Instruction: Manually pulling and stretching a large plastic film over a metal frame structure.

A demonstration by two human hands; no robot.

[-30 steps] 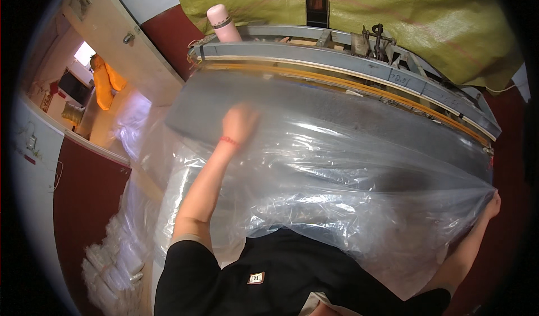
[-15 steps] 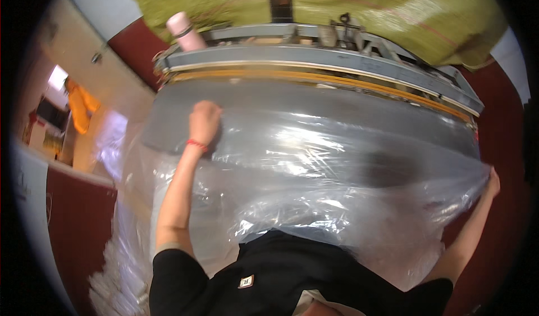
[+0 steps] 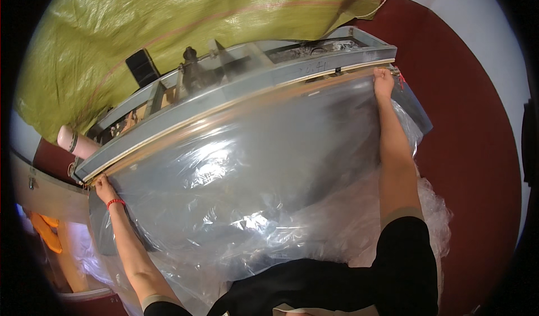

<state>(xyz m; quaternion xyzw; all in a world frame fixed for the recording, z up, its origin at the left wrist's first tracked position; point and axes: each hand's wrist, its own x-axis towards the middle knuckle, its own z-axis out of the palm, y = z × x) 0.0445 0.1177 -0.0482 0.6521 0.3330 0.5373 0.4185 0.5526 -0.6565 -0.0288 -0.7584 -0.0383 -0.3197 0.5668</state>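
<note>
A wide sheet of clear plastic film (image 3: 269,142) lies over the grey table, its far edge drawn up along a long metal sealing bar (image 3: 241,83). With fingers closed, my left hand (image 3: 104,188) grips the film's far left corner, just below the bar's left end. At the bar's right end, my right hand (image 3: 384,83) is closed on the film's other far corner. Between the two hands the film is stretched fairly flat, with creases and bright glare nearer my body. What lies under the fingertips is hidden.
Behind the bar hang a yellow-green woven sheet (image 3: 213,7) and a dark phone-like slab (image 3: 142,67). A pink bottle (image 3: 77,142) leans at the bar's left end. Crumpled film (image 3: 433,220) hangs off the right side, above a dark red floor (image 3: 471,164).
My right hand has brought its film corner from the near right up to the bar. My left hand has moved out to the bar's left end. The view has turned.
</note>
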